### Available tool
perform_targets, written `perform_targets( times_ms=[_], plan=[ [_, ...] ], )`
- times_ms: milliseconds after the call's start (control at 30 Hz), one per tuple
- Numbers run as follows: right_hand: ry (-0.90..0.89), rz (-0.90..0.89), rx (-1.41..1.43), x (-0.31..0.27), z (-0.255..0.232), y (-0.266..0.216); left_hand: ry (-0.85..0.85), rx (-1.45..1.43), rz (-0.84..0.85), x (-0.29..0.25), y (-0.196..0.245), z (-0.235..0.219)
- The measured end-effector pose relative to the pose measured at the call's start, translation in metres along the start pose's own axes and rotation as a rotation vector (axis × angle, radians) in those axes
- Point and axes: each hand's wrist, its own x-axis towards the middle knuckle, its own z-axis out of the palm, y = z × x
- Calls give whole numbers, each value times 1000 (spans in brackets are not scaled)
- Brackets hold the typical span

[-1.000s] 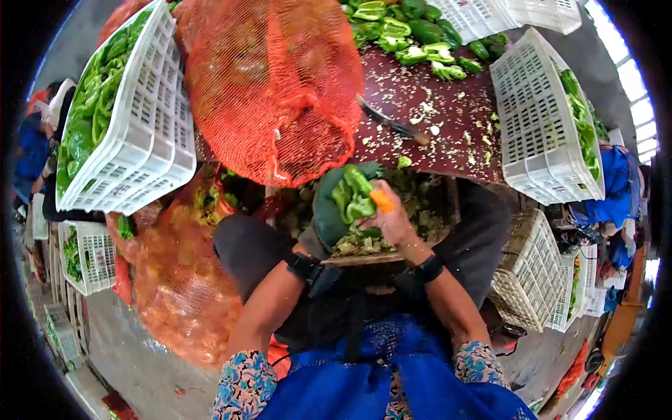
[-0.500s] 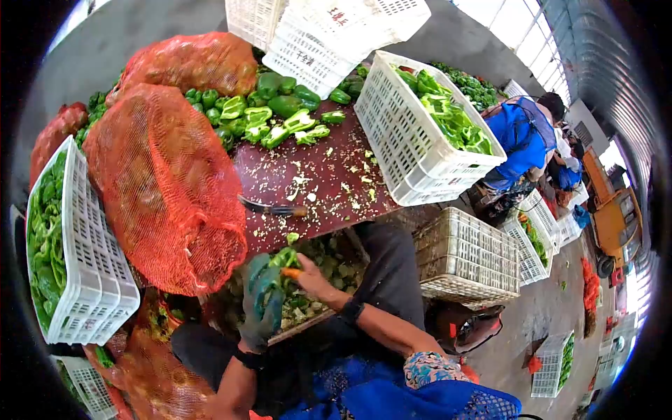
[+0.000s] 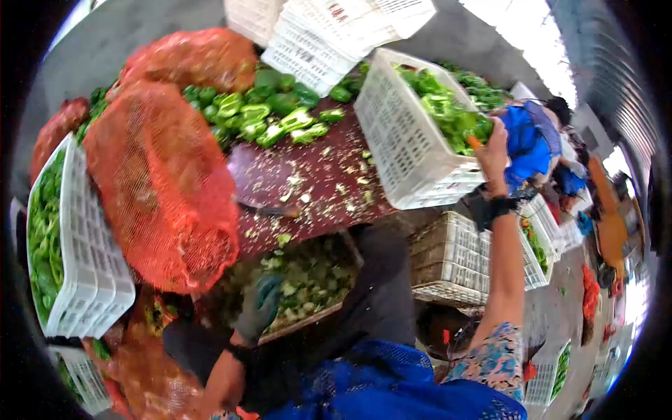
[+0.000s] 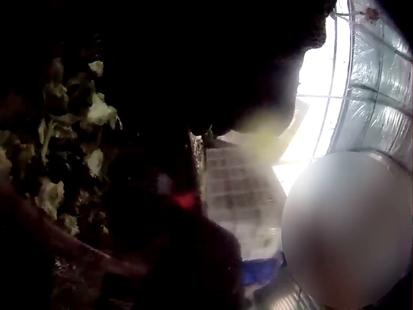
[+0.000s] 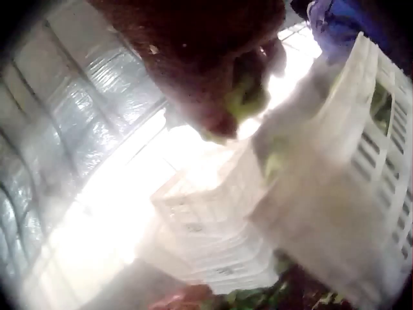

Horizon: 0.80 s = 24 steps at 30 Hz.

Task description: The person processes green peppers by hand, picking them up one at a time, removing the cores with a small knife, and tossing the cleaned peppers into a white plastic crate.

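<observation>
My right hand (image 3: 495,150) is at the near right corner of a white crate (image 3: 409,140) filled with cut green peppers (image 3: 437,105). It holds a green pepper piece (image 3: 480,127) over the crate's rim, and something orange (image 3: 474,142) shows at its fingers. In the right wrist view, part of the green pepper (image 5: 248,97) shows between the dark fingers. My left hand (image 3: 257,311), in a grey-green glove, hangs with relaxed fingers over a bin of pepper scraps (image 3: 315,280) between the knees. The left wrist view shows that hand only as a dark shape.
On the dark red table (image 3: 322,164) lie a knife (image 3: 269,208), seeds and halved peppers (image 3: 269,126). A red mesh sack (image 3: 161,189) and another pepper crate (image 3: 98,259) stand left. A stained crate (image 3: 451,259) stands right, below the table. Other people (image 3: 528,143) sit beyond.
The view has swung right. My right hand has carried the green pepper from the scrap bin to the right crate. The gloved left hand, earlier beside the pepper, stays over the bin.
</observation>
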Motion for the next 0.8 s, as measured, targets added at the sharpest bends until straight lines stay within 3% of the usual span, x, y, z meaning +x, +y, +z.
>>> perform_targets(
  times_ms=[67, 133, 167, 200, 233, 300, 367, 400, 433, 533, 567, 600, 667, 700, 800],
  plan=[
    [-305, 43, -89, -6, 23, 44, -4, 52, -40, -6, -3, 8],
    [26, -86, -85, -9, 17, -16, -45, 11, -145, -7, -4, 6],
    [7, -25, 12, -17, 15, -57, -59, 90, -91, -3, -5, 5],
    [17, -105, 162, -23, 8, -104, -84, 168, -40, 1, -6, 3],
    [-15, -221, 324, -36, 16, -134, -115, 244, 11, 4, -8, 2],
    [-241, -159, 668, -74, 42, -196, -137, 323, 69, 10, -14, 2],
    [-391, -218, 753, -113, 82, -237, -126, 302, 162, 12, -14, 4],
    [-588, -82, 792, -126, 98, -252, -147, 318, 153, 13, -11, 1],
    [-604, -98, 826, -140, 125, -260, -164, 334, 143, 14, -9, -2],
    [-778, 159, 890, -144, 162, -290, -121, 406, 82, 9, -8, -8],
    [-721, 132, 927, -140, 165, -300, -91, 433, 61, 8, -10, -10],
    [-783, 198, 922, -139, 173, -307, -107, 464, 38, 8, -15, -13],
    [-781, 145, 986, -140, 184, -319, -141, 522, -2, 12, -24, -17],
    [-731, 60, 956, -139, 190, -324, -179, 535, -30, 13, -27, -19],
    [-590, 44, 958, -126, 217, -347, -225, 591, -35, 19, -26, -22]
  ],
)
